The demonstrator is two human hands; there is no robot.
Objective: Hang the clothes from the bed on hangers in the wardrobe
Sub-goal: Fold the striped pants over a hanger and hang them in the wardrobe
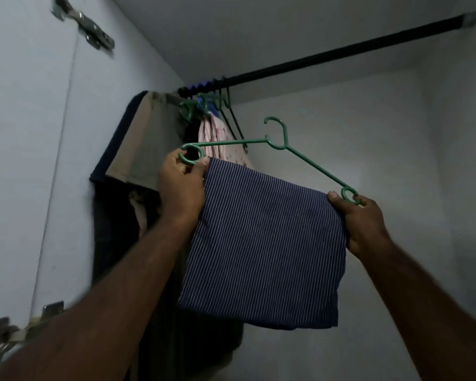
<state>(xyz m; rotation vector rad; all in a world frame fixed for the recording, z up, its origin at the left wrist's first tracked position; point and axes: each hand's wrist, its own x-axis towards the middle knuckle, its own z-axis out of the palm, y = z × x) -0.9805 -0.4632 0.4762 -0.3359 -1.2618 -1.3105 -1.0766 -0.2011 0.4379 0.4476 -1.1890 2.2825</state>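
Both hands are raised inside the wardrobe (pixel 368 127), and together they hold a green hanger (pixel 313 166) in the air. The left hand (pixel 180 182) grips the round loop at the left end of the hanger; its fingers (pixel 176 160) are curled round the loop and the thumb presses the upper left corner of the striped cloth (pixel 264 243). The right hand (pixel 360 224) grips the small loop at the right end in the same way, with the thumb on top of the cloth and the other fingers clenched on the cloth edge and the loop.

The striped cloth is dark blue with thin white lines. It is folded and hangs down flat between the two hands, and its top edge follows the lower bar of the hanger. The hanger is tilted, with the left end higher than the right end. Its hook points upward, below the black rod (pixel 341 55) and apart from it, so the hanger is not yet on the rod.

At the left end of the rod several other hangers (pixel 204 101), green and black, are crowded together. A pink garment (pixel 220 138) hangs there, just behind the green hanger, and a beige and dark garment (pixel 146 141) hangs further left against the side wall. Two metal hinges are on the left panel, one at the top (pixel 85 26) and one near the bottom (pixel 3 336), both blurred.
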